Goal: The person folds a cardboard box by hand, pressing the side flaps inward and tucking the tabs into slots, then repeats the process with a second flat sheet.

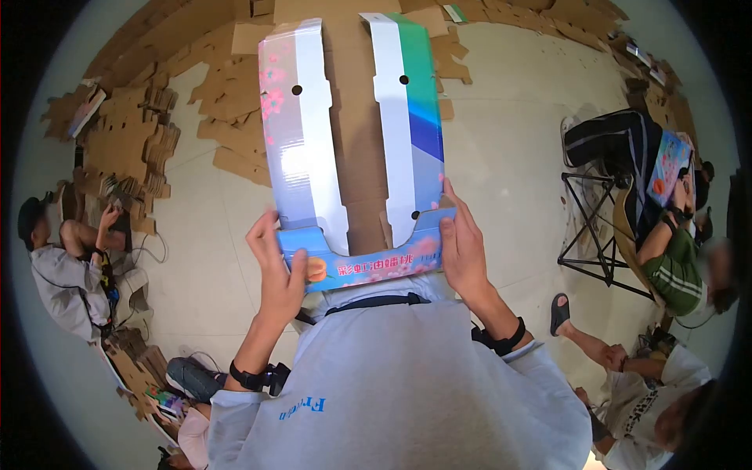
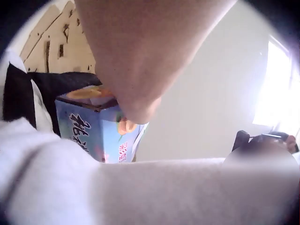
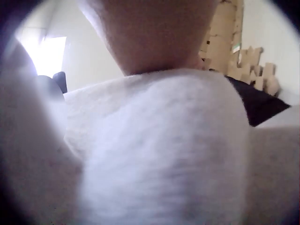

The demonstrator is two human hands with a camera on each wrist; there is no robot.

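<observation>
A printed cardboard box (image 1: 356, 270) with blue, pink and green sides lies in front of the person's torso in the head view, its two long white-edged flaps leaving a brown strip between them. The left hand (image 1: 280, 270) grips its near left corner, thumb on the blue front panel. At the near right corner the right hand (image 1: 466, 251) holds the box, thumb on the panel and fingers along the side. In the left wrist view, the box (image 2: 84, 126) shows beside the left hand (image 2: 136, 93). The right wrist view shows mostly sleeve and forearm; the box is hidden there.
Flat brown cardboard pieces (image 1: 129, 141) are piled at the left and along the far side of the floor (image 1: 501, 149). Seated people are at the left and right edges. A folding chair (image 1: 603, 235) with black legs stands at the right.
</observation>
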